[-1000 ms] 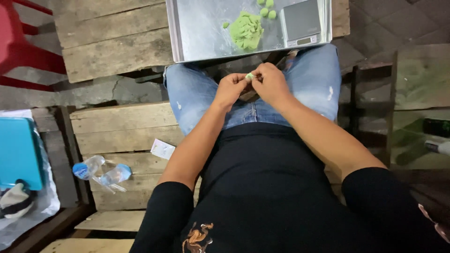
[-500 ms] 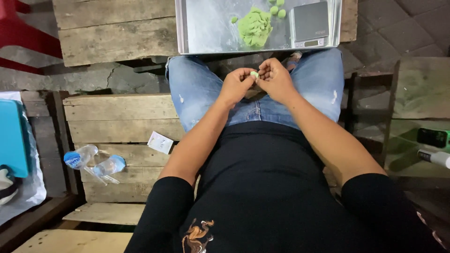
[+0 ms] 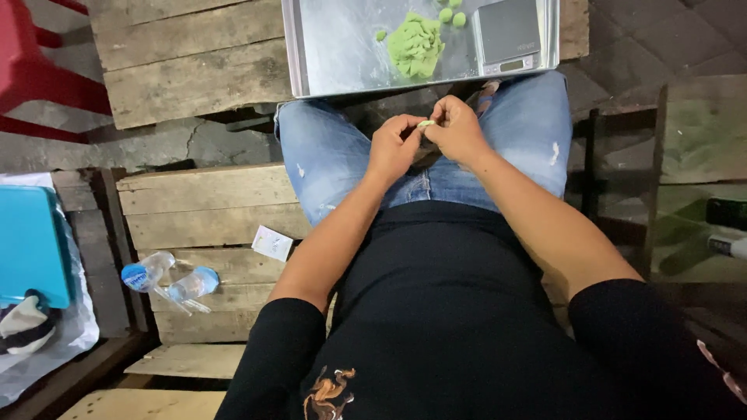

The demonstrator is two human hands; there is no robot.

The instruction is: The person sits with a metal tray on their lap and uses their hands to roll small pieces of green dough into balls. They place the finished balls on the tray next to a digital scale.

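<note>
- Red plastic, part of a chair (image 3: pixel 35 74), fills the 10 o'clock corner beside weathered plank pallets.
- A turquoise flat box (image 3: pixel 27 245) lies at 9 o'clock on clear plastic sheeting, with a dark and white bundle just below it.
- Two crumpled clear plastic cups with blue lids (image 3: pixel 167 280) lie on the wooden pallet (image 3: pixel 202 210) at about 8 o'clock; a small white rectangular packet (image 3: pixel 272 243) rests just to their right, near the person's left arm.
- The left hand (image 3: pixel 393 148) is held over the lap in blue jeans, thumb and forefinger pressed together on a small pale green piece of dough (image 3: pixel 426 124).
- The right hand (image 3: pixel 459 131) meets it from the other side, fingertips pinching the same piece, the remaining fingers curled in.
- At 12 o'clock a shiny metal tray (image 3: pixel 342 54) rests by the knees; on it sit a bright green lump of dough (image 3: pixel 416 43), a few small green balls (image 3: pixel 450 14) and a grey digital scale (image 3: pixel 510 35) at the tray's right end.
- At 3 o'clock, dark bottle-like shapes lie on another mossy pallet; what they are cannot be told.
</note>
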